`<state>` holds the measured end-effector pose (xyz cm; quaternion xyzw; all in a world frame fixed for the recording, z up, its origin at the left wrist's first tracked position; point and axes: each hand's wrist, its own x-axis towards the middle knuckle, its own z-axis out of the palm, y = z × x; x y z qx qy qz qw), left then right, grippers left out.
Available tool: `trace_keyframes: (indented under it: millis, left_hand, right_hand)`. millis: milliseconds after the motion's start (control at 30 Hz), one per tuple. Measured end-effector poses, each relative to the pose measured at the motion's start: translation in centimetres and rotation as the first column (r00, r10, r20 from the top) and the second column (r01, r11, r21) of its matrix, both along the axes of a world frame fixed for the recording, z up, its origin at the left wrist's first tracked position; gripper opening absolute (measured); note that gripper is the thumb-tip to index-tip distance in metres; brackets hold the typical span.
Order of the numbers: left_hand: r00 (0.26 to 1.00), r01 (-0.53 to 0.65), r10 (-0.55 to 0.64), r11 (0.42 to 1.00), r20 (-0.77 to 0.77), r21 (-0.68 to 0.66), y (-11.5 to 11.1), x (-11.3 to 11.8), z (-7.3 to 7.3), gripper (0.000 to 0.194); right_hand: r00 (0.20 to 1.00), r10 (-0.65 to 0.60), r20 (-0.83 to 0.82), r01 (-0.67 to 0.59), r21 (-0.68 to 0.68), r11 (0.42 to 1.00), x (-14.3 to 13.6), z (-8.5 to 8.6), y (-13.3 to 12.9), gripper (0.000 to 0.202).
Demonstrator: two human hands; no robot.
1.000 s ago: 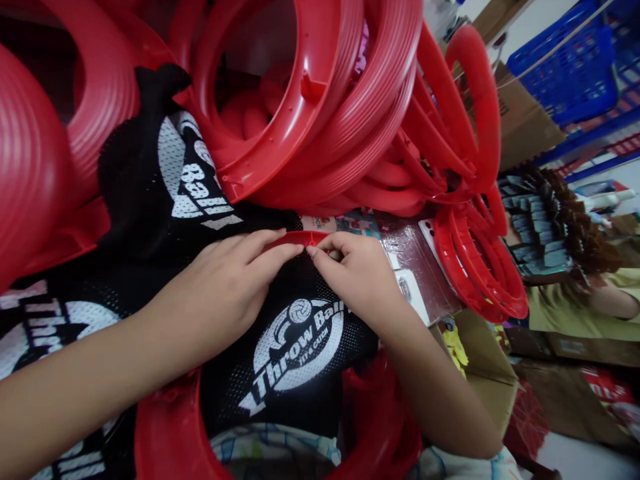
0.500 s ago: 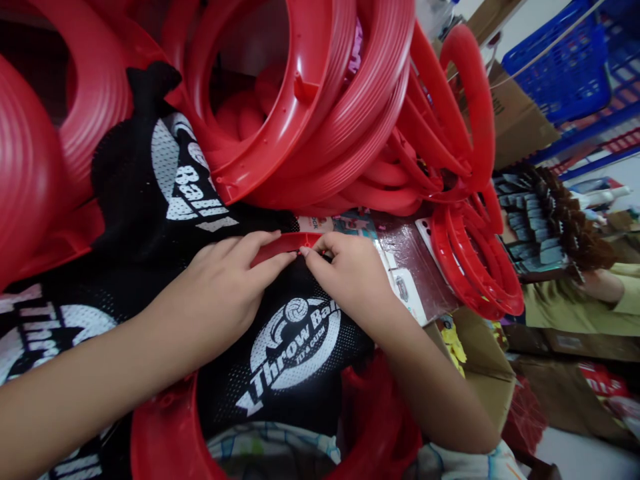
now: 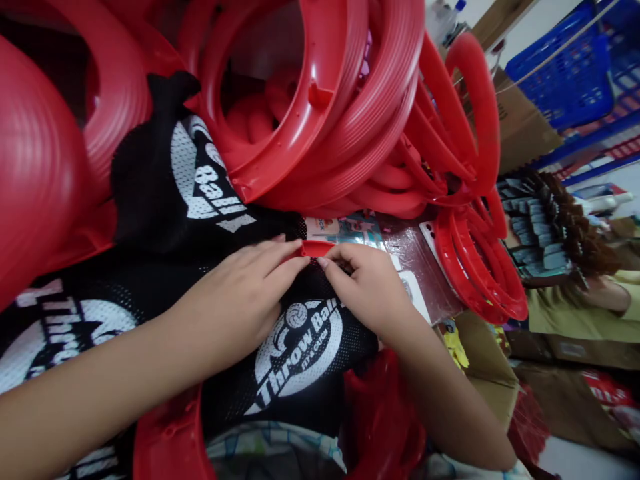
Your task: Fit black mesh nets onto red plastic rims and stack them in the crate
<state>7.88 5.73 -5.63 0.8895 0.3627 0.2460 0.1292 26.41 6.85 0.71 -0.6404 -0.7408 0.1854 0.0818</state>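
A black mesh fabric (image 3: 357, 343) with a white "Throw Ball" print is stretched across a red plastic ring whose rim (image 3: 319, 249) shows between my hands. My left hand (image 3: 250, 290) is closed at this rim, its fingers laid over the far side and its thumb on the mesh edge. Close to it on the right, the thumb and bent index finger of my right hand (image 3: 370, 287) pinch the mesh along the same rim. The fingertips of both hands are partly hidden. More red ring (image 3: 173, 433) shows below, near my lap.
Large ribbed red rings (image 3: 350, 147) are heaped behind my hands. More printed black mesh (image 3: 150, 193) lies at left. Smaller red rings (image 3: 480, 267), an open cardboard box (image 3: 483, 360) and a blue basket (image 3: 560, 67) are at right, near another person's sleeve (image 3: 580, 307).
The view has shifted slightly, so most things sit a little further right. My hands stay at the rim; my left fingers lie flatter and closer together over it.
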Motion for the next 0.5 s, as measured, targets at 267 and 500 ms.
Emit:
trace_keyframes:
  millis: [267, 500]
  left_hand:
    - [0.998, -0.047, 0.047, 0.999, 0.051, 0.008, -0.6, -0.2, -0.3, 0.039]
    - [0.999, -0.038, 0.039, 0.999, 0.016, -0.028, -1.3, -0.9, -0.4, 0.046]
  right_hand:
    - [0.999, 0.027, 0.028, -0.024, -0.098, 0.995, 0.0, 1.0, -0.9, 0.016]
    - [0.997, 0.036, 0.065, -0.033, -0.045, 0.998, -0.3, 0.7, -1.1, 0.020]
